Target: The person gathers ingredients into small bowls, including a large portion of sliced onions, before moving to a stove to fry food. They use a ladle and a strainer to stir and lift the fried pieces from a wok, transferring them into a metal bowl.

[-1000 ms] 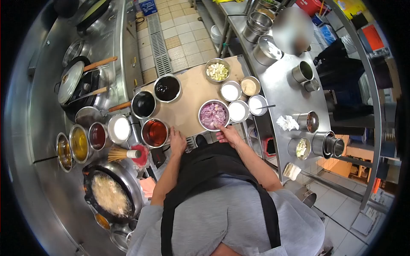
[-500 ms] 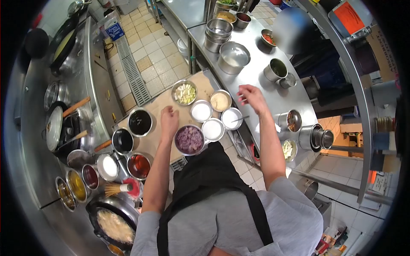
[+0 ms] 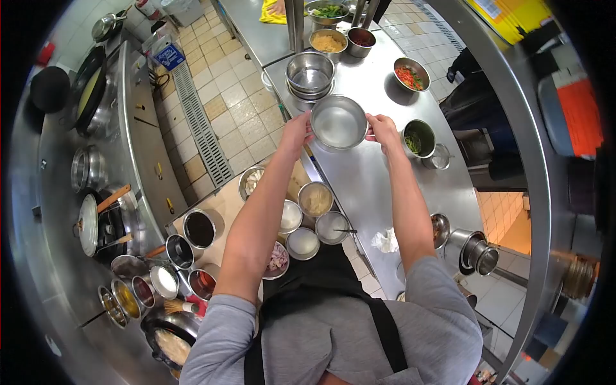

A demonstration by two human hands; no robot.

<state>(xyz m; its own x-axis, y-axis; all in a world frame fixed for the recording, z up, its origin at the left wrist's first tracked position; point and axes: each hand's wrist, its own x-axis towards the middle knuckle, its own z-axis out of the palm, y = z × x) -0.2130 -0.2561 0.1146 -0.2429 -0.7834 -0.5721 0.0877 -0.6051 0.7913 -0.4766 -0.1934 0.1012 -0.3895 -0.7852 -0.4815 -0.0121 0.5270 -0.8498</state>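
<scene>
A round steel pot (image 3: 339,122) is held between both hands over the near left edge of the steel table. My left hand (image 3: 298,133) grips its left rim, fingers closed on it. On its right side my right hand (image 3: 382,130) is closed on the rim as well. The inside of the pot looks pale and shiny; I cannot tell if it holds liquid. Stacked steel bowls (image 3: 310,72) stand just beyond it. A pot with greens (image 3: 418,139) is right of my right hand.
Below my arms, a brown board (image 3: 221,192) bears several bowls, including one of chopped onion (image 3: 276,260) and a white one with a spoon (image 3: 332,228). Stoves line the left. A metal shelf post (image 3: 542,192) rises at right. Another person's hand (image 3: 277,8) rests on a yellow cloth.
Both hands have reached forward from above the board and its right side and taken hold of the steel pot. The view has shifted, and a hand on a yellow cloth now shows at the top.
</scene>
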